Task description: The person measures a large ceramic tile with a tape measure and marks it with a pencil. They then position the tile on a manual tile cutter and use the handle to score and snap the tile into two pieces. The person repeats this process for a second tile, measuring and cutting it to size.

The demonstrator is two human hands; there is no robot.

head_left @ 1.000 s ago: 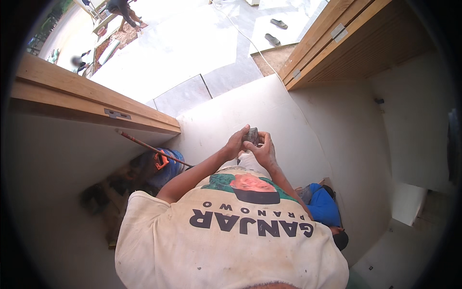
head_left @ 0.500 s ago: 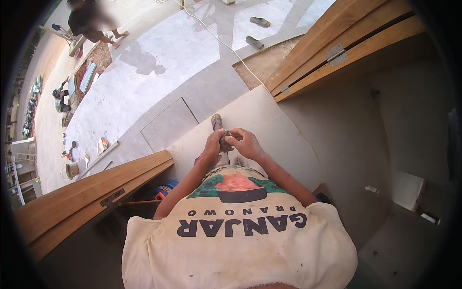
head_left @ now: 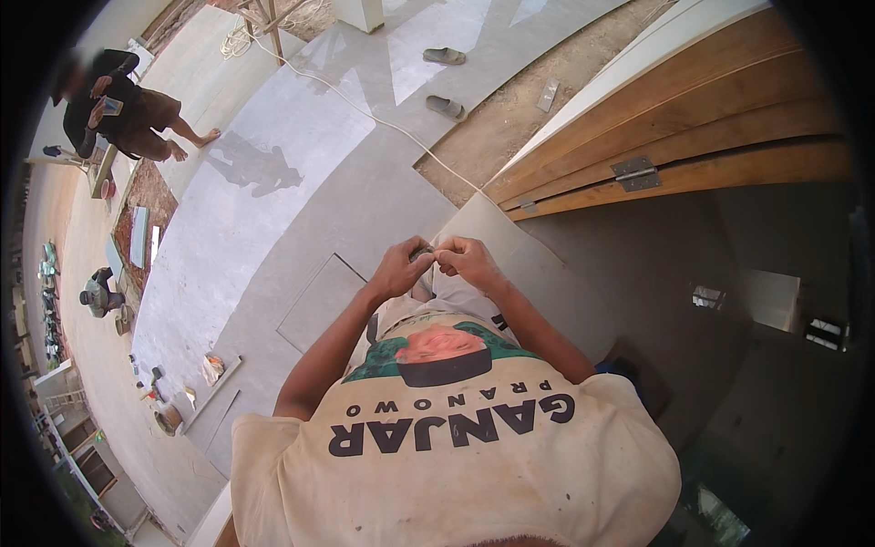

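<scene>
In front of my waist, both hands are raised close together. My left hand (head_left: 398, 271) is closed around a small dark, crumpled bundle (head_left: 421, 252), most of it hidden by the fingers. Beside it, my right hand (head_left: 469, 265) has thumb and fingertips pressed together in a pinch near the bundle's edge. What the pinch holds is too small to make out. Below the hands are my light trousers and printed cream shirt (head_left: 437, 456).
A hinged wooden door frame (head_left: 674, 155) stands at right. A pale cable (head_left: 365, 109) crosses the paving near two sandals (head_left: 445, 56). Tools and a bucket (head_left: 169, 419) lie at left. One person (head_left: 128, 105) stands at upper left; another (head_left: 98, 294) crouches below.
My view has moved forward out of the doorway; the left wooden panel has nearly left the picture. My right hand's fingers have drawn into a pinch. The person at upper left shows more fully.
</scene>
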